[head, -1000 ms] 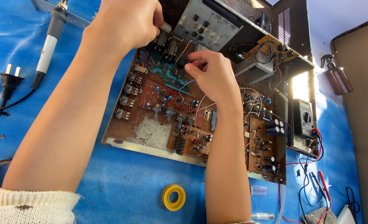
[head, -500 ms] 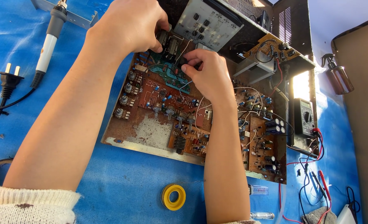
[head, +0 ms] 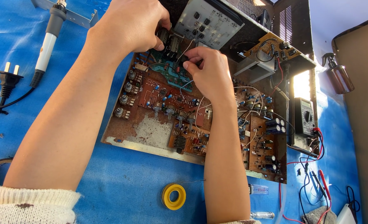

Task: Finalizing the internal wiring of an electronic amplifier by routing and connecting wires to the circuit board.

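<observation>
Both hands work at the far edge of an opened electronic chassis (head: 150,145) that lies on a blue sheet (head: 121,186). The left hand (head: 130,25) is curled, with its fingers bent down and closed around a dark component (head: 167,39) at the top of the circuit boards; its thumb presses on the side of this part. The right hand (head: 208,72) is also almost closed, and its fingertips pinch a small dark piece (head: 184,62) just beside that component, above a green board (head: 171,72). It is not possible to tell if the two pieces are joined. Brown circuit boards (head: 171,108) with many small parts and thin wires fill the chassis under the right forearm. A soldering iron (head: 49,39) with a white handle lies to the left on the sheet, and a plug (head: 9,76) is near it. A yellow roll of tape (head: 174,196) lies in front of the chassis, between the two arms. On the right side, a multimeter (head: 304,116) sits beside the boards, with red and black leads (head: 312,174) below it.
</observation>
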